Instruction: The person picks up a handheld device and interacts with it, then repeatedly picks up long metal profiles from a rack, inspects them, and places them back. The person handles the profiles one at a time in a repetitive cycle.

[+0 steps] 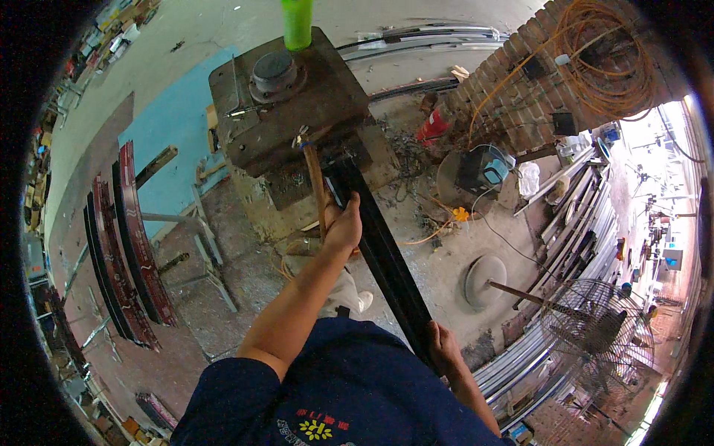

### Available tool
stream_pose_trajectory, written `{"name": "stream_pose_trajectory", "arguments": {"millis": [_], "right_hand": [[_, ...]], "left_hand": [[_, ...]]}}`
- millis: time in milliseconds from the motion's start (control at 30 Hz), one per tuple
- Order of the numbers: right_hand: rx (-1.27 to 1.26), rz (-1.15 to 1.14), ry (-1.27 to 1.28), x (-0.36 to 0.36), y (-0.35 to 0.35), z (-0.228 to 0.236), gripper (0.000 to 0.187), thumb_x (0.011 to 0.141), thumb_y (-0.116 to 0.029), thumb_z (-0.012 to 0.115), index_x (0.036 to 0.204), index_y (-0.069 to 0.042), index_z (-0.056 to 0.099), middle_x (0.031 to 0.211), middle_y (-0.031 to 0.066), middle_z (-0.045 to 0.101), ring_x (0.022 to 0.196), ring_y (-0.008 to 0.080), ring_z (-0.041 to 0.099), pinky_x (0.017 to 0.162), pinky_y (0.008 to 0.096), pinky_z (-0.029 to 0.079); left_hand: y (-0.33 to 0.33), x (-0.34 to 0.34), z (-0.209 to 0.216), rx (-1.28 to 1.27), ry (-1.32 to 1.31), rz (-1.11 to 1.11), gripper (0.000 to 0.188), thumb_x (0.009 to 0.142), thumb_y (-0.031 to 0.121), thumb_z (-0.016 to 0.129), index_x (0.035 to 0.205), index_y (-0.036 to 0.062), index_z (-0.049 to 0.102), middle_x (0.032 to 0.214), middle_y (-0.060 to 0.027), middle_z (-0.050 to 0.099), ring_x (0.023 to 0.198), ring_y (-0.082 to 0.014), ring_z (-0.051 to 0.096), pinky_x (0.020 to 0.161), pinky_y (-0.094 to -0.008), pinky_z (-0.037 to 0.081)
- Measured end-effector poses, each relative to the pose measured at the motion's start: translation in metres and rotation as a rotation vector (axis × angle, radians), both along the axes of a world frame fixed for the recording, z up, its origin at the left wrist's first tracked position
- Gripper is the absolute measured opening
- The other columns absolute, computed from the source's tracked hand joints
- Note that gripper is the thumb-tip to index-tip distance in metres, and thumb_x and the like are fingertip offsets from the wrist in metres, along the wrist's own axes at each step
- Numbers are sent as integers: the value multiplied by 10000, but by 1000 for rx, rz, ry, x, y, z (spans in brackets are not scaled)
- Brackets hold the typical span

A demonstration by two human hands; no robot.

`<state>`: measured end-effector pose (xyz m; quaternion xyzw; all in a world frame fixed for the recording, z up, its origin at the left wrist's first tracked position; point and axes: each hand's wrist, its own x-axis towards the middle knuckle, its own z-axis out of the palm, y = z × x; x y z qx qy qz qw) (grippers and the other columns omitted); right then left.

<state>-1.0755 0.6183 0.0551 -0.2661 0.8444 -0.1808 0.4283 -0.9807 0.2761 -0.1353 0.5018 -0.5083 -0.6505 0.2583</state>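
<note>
A long black metal profile (388, 267) runs diagonally from a heavy dark metal machine (320, 85) down to my right side. My left hand (345, 223) is closed round the profile near its far end, thumb lying along its top. Beside that hand a slim wooden handle (315, 175) reaches up to the machine's front edge; whether my fingers touch it too is hidden. My right hand (444, 346) grips the near end of the profile, its fingers partly hidden beneath. The profile's far end lies at a dark recess low on the machine.
A bright green bottle (297, 26) stands on the machine. Dark red and black profiles (134, 238) rest on stands at left. A pedestal fan (595, 327) and bundles of metal lengths (573, 215) occupy the right. An orange hose (595, 59) hangs on the brick wall (513, 74).
</note>
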Motion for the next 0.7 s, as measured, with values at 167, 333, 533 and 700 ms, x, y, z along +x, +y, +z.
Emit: {"name": "stream_pose_trajectory", "arguments": {"millis": [167, 333, 533, 700], "right_hand": [[43, 3, -28, -2, 1, -1, 541, 1026, -436, 315, 913, 32, 562, 736, 232, 540, 722, 309, 553, 725, 423, 444], [57, -22, -16, 1, -3, 2, 531, 1024, -435, 325, 976, 23, 591, 790, 260, 586, 770, 358, 595, 744, 426, 456], [-71, -21, -27, 0, 8, -46, 512, 1020, -430, 340, 1028, 7, 608, 888, 282, 618, 883, 440, 613, 777, 449, 469], [-143, -20, 21, 0, 8, -150, 461, 1012, -395, 369, 1073, 6, 589, 994, 291, 626, 970, 431, 604, 804, 454, 468]], "left_hand": [[-4, -1, -1, -79, 130, 44, 808, 966, 582, 383, 1475, -26, 228, 1537, -258, 218, 1420, -363, 245, 1142, -389, 231], [-1, -5, 29, -128, -185, -50, 761, 956, 557, 438, 1429, -29, 328, 1492, -237, 338, 1375, -362, 336, 1107, -396, 283], [0, -5, 91, -127, -387, 35, 660, 963, 509, 458, 1385, 3, 415, 1409, -241, 451, 1302, -369, 432, 1060, -406, 343], [5, 0, 86, -194, -80, 176, 559, 957, 435, 520, 1313, 6, 481, 1297, -221, 544, 1214, -356, 508, 997, -392, 405]]}}
